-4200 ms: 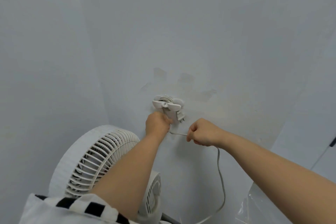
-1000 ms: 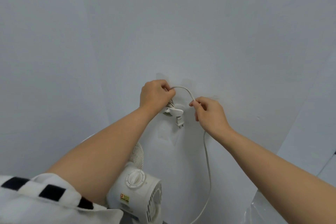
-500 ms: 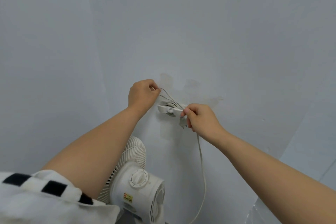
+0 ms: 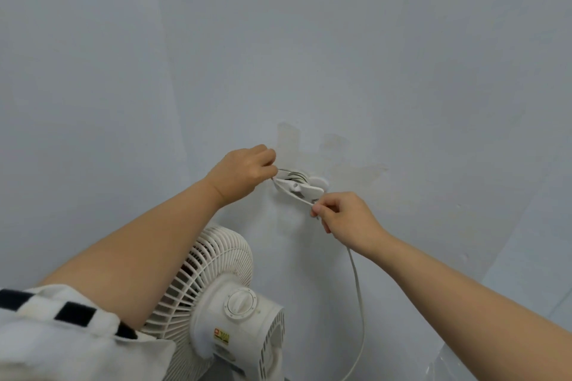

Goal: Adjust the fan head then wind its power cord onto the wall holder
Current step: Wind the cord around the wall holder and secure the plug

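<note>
A white cord holder (image 4: 298, 187) is fixed to the pale wall, with several turns of cord wound behind its cross-piece. My left hand (image 4: 243, 172) is at the holder's left end, its curled fingers on the cord there. My right hand (image 4: 346, 216) pinches the white power cord (image 4: 359, 294) just below and right of the holder. From that hand the cord hangs down in a loop toward the floor. The white fan (image 4: 216, 303) stands below, its grille facing the wall and its rear knob facing me.
The wall (image 4: 340, 56) shows patched paint marks above and to the right of the holder. A black and white striped sleeve (image 4: 62, 318) covers my left upper arm at the lower left. Something clear and plastic-like lies at the bottom right corner.
My right hand has carried the cord down from above the holder to below its right end. My left hand stayed at the holder's left side. More of the fan is in view.
</note>
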{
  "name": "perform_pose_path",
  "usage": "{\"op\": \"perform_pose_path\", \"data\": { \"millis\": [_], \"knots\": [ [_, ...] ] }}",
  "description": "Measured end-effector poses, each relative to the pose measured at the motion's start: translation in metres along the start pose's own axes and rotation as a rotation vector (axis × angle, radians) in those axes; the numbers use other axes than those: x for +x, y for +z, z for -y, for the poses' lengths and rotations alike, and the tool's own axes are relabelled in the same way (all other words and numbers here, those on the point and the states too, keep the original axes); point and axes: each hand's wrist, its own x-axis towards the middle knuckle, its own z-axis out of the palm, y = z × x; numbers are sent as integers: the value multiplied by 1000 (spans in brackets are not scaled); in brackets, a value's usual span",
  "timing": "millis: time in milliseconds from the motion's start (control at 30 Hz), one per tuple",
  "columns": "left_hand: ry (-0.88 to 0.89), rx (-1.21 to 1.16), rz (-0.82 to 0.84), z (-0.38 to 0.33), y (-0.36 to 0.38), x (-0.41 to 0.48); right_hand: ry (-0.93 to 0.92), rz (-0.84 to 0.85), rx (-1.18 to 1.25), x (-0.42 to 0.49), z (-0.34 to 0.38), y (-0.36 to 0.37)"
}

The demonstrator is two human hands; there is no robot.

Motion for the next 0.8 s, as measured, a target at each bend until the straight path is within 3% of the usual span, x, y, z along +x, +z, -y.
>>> {"op": "perform_pose_path", "data": {
  "millis": [100, 167, 333, 533, 800],
  "knots": [
    [8, -7, 95, 7, -2, -17, -14, 20, -24, -1, 4, 7],
    [-94, -83, 146, 1, 3, -24, -18, 49, -50, -2, 6, 13],
    [-646, -427, 292, -25, 6, -10, 9, 115, -99, 0, 7, 24],
    [-1063, -703, 206, -37, 19, -4, 38, 165, -135, 2, 2, 26],
    [-1249, -684, 211, -59, 36, 0, 65, 162, -184, 4, -8, 33]
  ]
}}
